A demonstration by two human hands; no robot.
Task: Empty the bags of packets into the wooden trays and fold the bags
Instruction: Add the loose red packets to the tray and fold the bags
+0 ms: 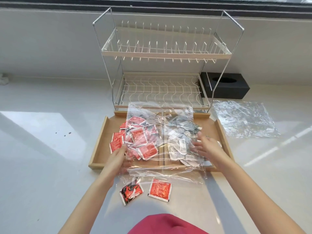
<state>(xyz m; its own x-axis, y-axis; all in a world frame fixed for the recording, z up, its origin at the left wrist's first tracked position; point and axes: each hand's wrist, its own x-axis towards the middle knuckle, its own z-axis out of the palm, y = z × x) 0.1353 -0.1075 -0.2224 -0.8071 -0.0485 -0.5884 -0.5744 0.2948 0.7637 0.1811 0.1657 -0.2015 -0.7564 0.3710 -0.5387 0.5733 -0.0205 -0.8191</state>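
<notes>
White worktop (42, 149), mid-frame: left hand (118, 156) grips bag (160, 115) over trays (101, 137); right hand (205, 147) lies flat. Next, likely folding; 2 packets (159, 190) strayed.

Bare forearms, pink-red garment (167, 224).

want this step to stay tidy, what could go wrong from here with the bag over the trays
1. Two red packets already lie on the counter in front of the wooden trays; more could follow.
2. The clear bag spans both compartments, so dragging it may mix the red pile with the silver packets.
</notes>
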